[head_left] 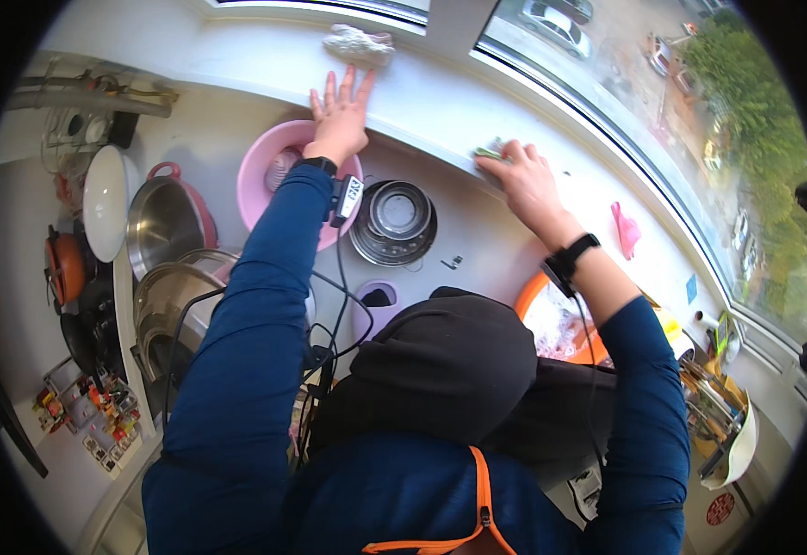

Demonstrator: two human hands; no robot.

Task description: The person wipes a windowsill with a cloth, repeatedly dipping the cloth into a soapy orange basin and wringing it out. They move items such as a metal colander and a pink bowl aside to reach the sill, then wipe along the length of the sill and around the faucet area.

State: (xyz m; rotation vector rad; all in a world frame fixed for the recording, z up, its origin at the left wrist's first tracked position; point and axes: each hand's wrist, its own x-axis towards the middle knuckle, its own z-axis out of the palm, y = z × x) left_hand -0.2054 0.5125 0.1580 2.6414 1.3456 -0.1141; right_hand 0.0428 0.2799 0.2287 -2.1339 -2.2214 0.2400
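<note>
My left hand (340, 114) reaches over a pink plastic basin (254, 177) with its fingers spread on the white windowsill (431, 104). Just past those fingertips lies a crumpled whitish cloth (358, 44). Further right, my right hand (528, 180) holds a small green and grey item, perhaps a cloth or scouring pad (492, 152), at the sill's front edge; the fingers hide much of it. A pink rubber glove or cloth (625, 230) lies on the sill to the right of that hand.
Round metal pans (398, 211) stand below the sill. An orange basin (532, 291) with suds is beneath my right forearm. Pots and lids (167, 222) crowd the left side. Black cables (341, 284) hang near my left arm. Utensils (712, 402) stand at right, beside the window.
</note>
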